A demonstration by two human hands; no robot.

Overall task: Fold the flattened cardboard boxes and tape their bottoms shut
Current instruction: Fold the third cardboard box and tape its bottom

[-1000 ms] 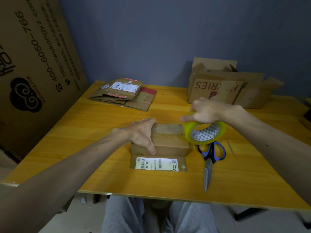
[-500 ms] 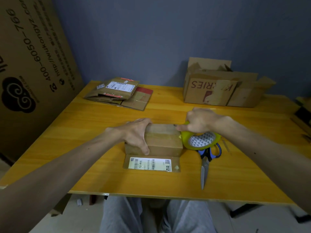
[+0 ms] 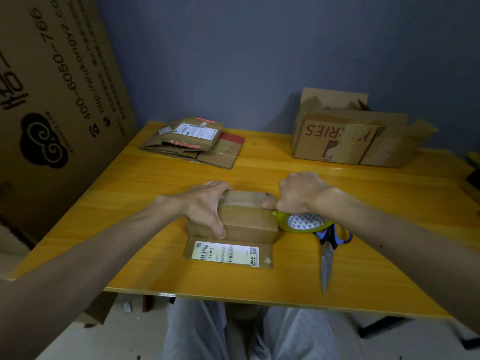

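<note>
Tape roll [image 3: 302, 225] lower, gripped by right hand [image 3: 298, 194], left hand [image 3: 206, 203] around box [image 3: 249, 222], yellow table [image 3: 155, 178], blue wall [image 3: 259, 61]

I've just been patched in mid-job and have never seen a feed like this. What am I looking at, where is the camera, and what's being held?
No machine here: these are a person's two bare hands, filmed by one wide-angle camera worn on the head, looking forward and down. The left hand grips the left end of a small brown cardboard box on the yellow wooden table. The right hand holds a yellow roll of tape against the box's right end. A pair of blue-handled scissors lies beside it, partly under the roll. Far left lies a stack of flattened cardboard boxes; far right stands a big open cardboard box.
</note>
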